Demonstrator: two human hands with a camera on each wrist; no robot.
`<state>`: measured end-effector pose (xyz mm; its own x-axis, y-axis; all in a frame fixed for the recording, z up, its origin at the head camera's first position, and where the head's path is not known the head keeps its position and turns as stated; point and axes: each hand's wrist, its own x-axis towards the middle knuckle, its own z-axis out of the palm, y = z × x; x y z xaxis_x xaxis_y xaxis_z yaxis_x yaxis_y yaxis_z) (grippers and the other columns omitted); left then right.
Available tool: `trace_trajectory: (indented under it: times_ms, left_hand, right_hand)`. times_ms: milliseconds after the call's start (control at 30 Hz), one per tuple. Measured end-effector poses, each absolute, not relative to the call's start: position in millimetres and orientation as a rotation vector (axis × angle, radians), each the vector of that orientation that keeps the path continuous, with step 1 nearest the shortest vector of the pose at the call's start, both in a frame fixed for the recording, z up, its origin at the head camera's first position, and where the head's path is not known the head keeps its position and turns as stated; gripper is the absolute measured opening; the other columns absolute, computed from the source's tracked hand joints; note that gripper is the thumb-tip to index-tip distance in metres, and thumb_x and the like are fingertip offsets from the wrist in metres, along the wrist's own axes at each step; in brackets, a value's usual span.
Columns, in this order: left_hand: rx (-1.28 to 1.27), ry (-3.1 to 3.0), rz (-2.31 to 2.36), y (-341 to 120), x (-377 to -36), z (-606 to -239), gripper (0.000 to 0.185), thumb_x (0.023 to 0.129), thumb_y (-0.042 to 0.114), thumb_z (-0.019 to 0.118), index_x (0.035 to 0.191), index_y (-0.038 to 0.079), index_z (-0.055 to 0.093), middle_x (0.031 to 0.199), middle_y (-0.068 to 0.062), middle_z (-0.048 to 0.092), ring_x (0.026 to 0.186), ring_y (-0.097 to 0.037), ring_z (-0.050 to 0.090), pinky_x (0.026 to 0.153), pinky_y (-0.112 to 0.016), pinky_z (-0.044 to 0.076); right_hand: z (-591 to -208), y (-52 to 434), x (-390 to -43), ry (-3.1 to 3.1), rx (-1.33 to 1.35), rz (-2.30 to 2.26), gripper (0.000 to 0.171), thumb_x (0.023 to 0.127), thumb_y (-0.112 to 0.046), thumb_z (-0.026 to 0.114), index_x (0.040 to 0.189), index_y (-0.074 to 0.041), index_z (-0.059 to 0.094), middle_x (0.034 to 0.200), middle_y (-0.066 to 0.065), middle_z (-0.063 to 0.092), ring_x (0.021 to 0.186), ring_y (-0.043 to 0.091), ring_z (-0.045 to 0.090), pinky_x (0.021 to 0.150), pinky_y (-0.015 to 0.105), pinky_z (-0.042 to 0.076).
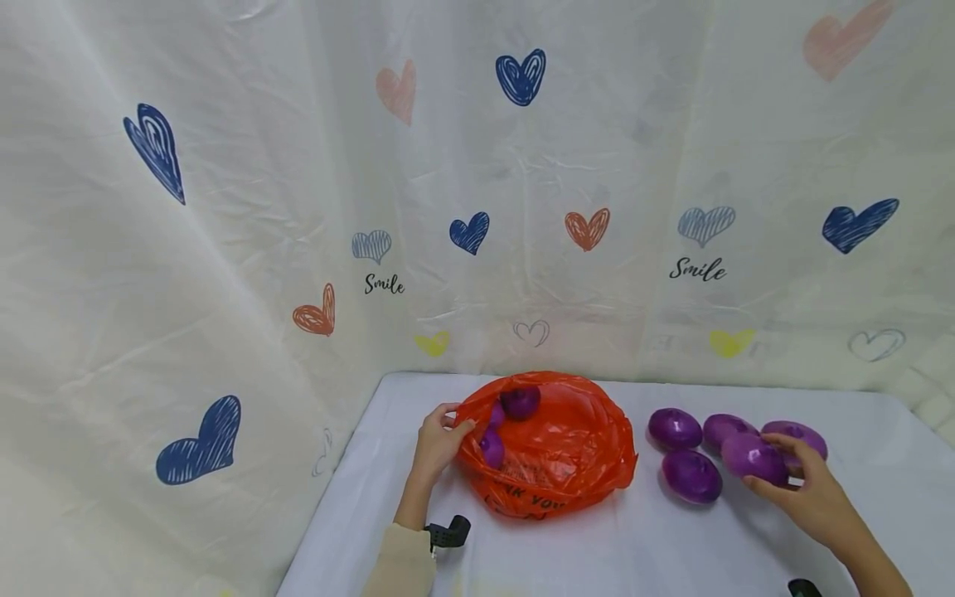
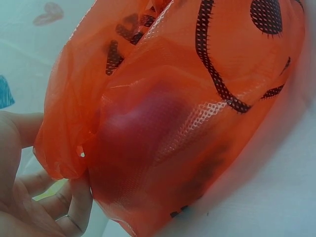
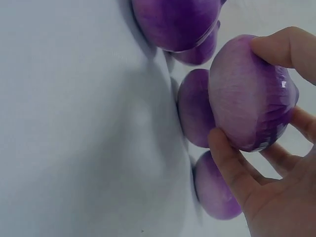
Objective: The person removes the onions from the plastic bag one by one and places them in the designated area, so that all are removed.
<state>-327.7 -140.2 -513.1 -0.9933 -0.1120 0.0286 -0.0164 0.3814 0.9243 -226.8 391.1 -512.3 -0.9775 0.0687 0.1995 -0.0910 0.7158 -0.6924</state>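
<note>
**Left hand on the bag rim, right hand lifting a purple onion**

Head view: the left hand pinches the near edge of an orange plastic bag, holding its mouth open on the white tablecloth. Just beyond the left fingers, inside the bag, lie purple onions; the topmost one sits at the far rim. Well apart from the bag, the right hand curls its fingers round a purple onion. Touching or just beside that hand are four more loose onions: one farthest toward the bag, one below it, one behind the held onion, and one beyond the fingertips. A heart-printed sheet hangs behind the table.

Left wrist view: the fingers and thumb gather a fold of the orange bag; a dark purple shape shows through the plastic right beside them.

Right wrist view: the thumb and fingers clamp the held onion, raised off the cloth. Three loose onions lie close under it.
</note>
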Motion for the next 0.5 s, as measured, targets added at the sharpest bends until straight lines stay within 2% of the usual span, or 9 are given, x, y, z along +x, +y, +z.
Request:
trace_trajectory:
  times_ms: [133,367,467,500]
  left_hand:
    - [0.125,-2.54,-1.695,-140,-329,-514,0.043,0.094,0.029,0.073,0.132,0.013,0.063,0.1,-0.011,0.065,0.078,-0.02,0.06,0.071,-0.03,0.059]
    - [0.13,-2.537,-1.696,-140,-328,-513,0.043,0.093,0.028,0.073,0.132,0.012,0.064,0.099,-0.012,0.065,0.078,-0.02,0.06,0.069,-0.03,0.058]
    - [0.125,-2.536,-1.698,-140,-328,-513,0.042,0.093,0.028,0.073,0.131,0.013,0.064,0.099,-0.011,0.064,0.078,-0.02,0.059,0.069,-0.029,0.058]
    - [0.121,-2.534,-1.699,-140,-328,-513,0.042,0.093,0.028,0.073,0.131,0.012,0.064,0.099,-0.011,0.064,0.078,-0.02,0.059,0.069,-0.029,0.058]
  right_hand:
    - [-515,394,-229,-2.726,0.028,1.114,0.079,0.089,-0.027,0.08,0.145,0.006,0.035,0.131,0.026,0.045,0.088,-0.023,0.038,0.066,0.017,0.045]
    - [-514,400,-229,-2.777,0.036,1.117,0.079,0.092,-0.029,0.078,0.146,0.006,0.032,0.136,0.029,0.043,0.089,-0.025,0.036,0.067,0.016,0.043]
    - [-516,404,-228,-2.781,0.053,1.116,0.077,0.091,-0.027,0.078,0.145,0.006,0.034,0.132,0.024,0.046,0.09,-0.024,0.038,0.068,0.016,0.044]
    - [-517,405,-228,-2.783,0.059,1.122,0.076,0.091,-0.026,0.078,0.145,0.006,0.034,0.13,0.013,0.049,0.09,-0.023,0.04,0.068,0.017,0.045]
